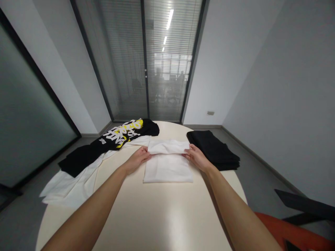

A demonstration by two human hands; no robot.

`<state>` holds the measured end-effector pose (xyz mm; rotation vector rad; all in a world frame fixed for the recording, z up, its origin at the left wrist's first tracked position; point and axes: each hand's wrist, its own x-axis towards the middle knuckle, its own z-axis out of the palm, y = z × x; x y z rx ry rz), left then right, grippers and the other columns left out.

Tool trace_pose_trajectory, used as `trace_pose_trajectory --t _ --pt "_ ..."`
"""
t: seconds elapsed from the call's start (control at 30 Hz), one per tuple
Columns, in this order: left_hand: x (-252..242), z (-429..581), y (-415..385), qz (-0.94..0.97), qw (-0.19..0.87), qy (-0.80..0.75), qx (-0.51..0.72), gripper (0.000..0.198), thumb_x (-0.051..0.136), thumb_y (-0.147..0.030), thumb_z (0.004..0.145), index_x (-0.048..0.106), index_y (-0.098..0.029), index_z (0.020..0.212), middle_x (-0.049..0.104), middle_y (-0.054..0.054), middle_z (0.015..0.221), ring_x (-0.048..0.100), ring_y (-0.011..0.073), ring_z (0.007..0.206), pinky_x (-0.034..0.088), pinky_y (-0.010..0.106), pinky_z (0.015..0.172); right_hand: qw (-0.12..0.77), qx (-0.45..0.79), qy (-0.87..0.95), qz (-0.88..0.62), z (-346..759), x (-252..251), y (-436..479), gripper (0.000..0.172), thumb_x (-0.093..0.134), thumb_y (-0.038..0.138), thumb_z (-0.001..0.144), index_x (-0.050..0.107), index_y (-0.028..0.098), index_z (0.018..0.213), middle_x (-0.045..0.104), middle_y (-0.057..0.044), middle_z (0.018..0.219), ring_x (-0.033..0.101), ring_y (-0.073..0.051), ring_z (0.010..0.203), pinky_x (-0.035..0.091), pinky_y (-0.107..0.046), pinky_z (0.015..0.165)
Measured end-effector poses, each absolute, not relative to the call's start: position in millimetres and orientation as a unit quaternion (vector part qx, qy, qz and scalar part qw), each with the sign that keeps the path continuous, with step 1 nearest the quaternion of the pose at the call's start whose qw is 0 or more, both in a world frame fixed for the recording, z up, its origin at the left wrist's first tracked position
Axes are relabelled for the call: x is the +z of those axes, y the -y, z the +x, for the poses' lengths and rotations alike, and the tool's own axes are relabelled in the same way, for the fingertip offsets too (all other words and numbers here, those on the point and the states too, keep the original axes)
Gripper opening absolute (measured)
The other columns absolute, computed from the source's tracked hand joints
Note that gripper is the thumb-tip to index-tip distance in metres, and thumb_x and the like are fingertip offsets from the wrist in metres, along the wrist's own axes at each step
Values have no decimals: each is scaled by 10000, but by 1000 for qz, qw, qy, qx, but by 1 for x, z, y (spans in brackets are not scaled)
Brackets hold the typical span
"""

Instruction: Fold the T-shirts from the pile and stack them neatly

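Observation:
A white folded garment (168, 167) lies in the middle of the round cream table (146, 216). Its far part is doubled over toward me as a raised fold. My left hand (138, 159) pinches the left end of that fold. My right hand (195, 157) pinches the right end. Both hands are closed on the cloth and rest close to the tabletop.
A black shirt with white and yellow lettering (115, 139) lies over a spread white garment (75, 181) at the table's left. A stack of folded black clothes (214, 150) sits at the right edge. An orange chair (293, 233) stands at lower right. Glass doors with blinds (146, 59) are behind.

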<state>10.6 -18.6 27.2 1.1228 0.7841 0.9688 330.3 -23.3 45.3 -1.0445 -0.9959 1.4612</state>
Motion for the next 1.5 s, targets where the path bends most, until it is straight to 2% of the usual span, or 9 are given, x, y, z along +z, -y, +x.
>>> trace_pose_trajectory --t 0.1,0.3,0.57,0.73,0.87,1.0,1.17,1.33,1.5 --pt "26 14 21 503 656 -342 447 539 851 -389 730 510 -185 1094 705 128 1193 670 261 1140 443 431 1071 503 602 430 -447 329 46 27 468 812 173 663 551 236 1046 729 -24 973 699 -175 930 549 -271 872" --pt "28 17 24 505 653 -329 459 723 842 -368 734 491 -155 1329 674 176 1285 668 292 1145 459 458 1052 431 630 487 -424 333 50 33 486 833 198 667 596 182 1091 751 -77 1026 711 -205 908 551 -309 874" --pt "28 15 23 553 600 -356 455 517 851 -313 664 632 -146 1101 719 118 1158 651 258 1102 456 387 1019 436 611 474 -460 334 55 37 592 846 211 642 573 198 1166 742 -69 1066 703 -191 923 544 -267 818" --pt "30 6 25 590 578 -376 421 258 797 -251 610 577 -173 721 670 12 777 608 172 800 476 292 807 393 614 509 -457 338 63 41 854 845 126 573 491 198 1347 733 -31 1058 680 -160 945 509 -257 866" --pt "33 -3 26 601 574 -387 399 259 711 -194 568 453 -185 584 507 -50 593 481 107 637 389 216 648 303 632 579 -417 339 71 46 611 849 160 577 623 152 1145 727 -48 1036 668 -177 947 493 -300 906" --pt "33 -5 26 594 594 -378 389 173 657 -196 598 528 -188 714 566 -38 667 509 120 670 388 219 654 224 610 642 -406 340 77 53 334 787 267 702 683 137 991 714 -42 979 634 -153 866 478 -288 866" --pt "29 -7 23 558 645 -353 384 442 647 -310 740 635 -167 1157 667 12 835 612 182 874 439 291 860 213 582 665 -416 339 87 57 406 727 269 712 677 168 1102 694 -39 1048 616 -176 950 460 -287 886" --pt "29 -3 21 615 572 -392 375 316 633 -426 823 748 -153 934 712 73 901 625 229 939 449 337 931 152 517 711 -451 341 90 56 235 644 284 744 699 165 939 661 -7 877 578 -164 831 439 -259 777" --pt "39 -2 31 693 498 -402 332 300 777 -397 749 740 -186 958 730 81 995 642 241 975 466 346 932 167 477 746 -433 346 86 57 144 595 190 690 624 173 830 657 -23 953 569 -167 885 434 -263 813"
